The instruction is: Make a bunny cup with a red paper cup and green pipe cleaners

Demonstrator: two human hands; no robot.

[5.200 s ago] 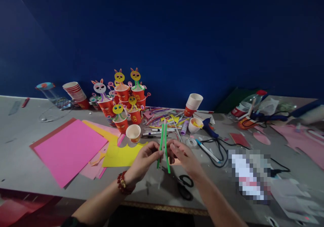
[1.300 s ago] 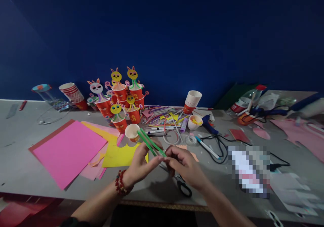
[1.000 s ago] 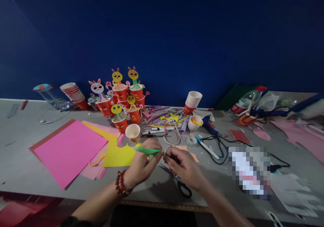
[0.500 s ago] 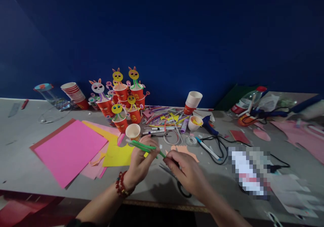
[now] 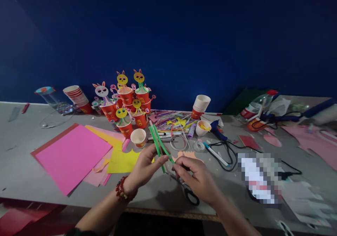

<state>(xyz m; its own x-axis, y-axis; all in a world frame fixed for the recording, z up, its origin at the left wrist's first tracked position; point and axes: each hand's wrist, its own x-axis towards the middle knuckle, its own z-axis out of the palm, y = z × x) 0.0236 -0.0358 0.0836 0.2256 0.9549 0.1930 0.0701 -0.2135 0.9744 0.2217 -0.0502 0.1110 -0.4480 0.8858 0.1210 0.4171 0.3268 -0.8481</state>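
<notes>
Thin green straws (image 5: 156,141) with pale tips rise from my left hand (image 5: 144,167), whose thumb and fingers close around them. My right hand (image 5: 196,176) pinches the lower end of one green straw that slants down to the right. Under the hands lie scissors (image 5: 192,197), their black handle showing beside my right wrist and the blades partly covered. A white-and-red paper cup (image 5: 138,143) stands open just beyond my left hand. Peach paper scraps (image 5: 196,155) rest behind my right hand.
Cups with paper animal figures (image 5: 126,95) cluster at the back left. Behind the hands spreads a pile of coloured sticks (image 5: 171,120). Pink sheets (image 5: 73,155) and yellow paper (image 5: 121,160) lie left. To the right are a blue glue gun (image 5: 218,132), its cord and a bottle (image 5: 259,104).
The green straws have swung from lying nearly level to pointing up and away. My left hand has turned and shifted slightly left; my right hand still pinches one end.
</notes>
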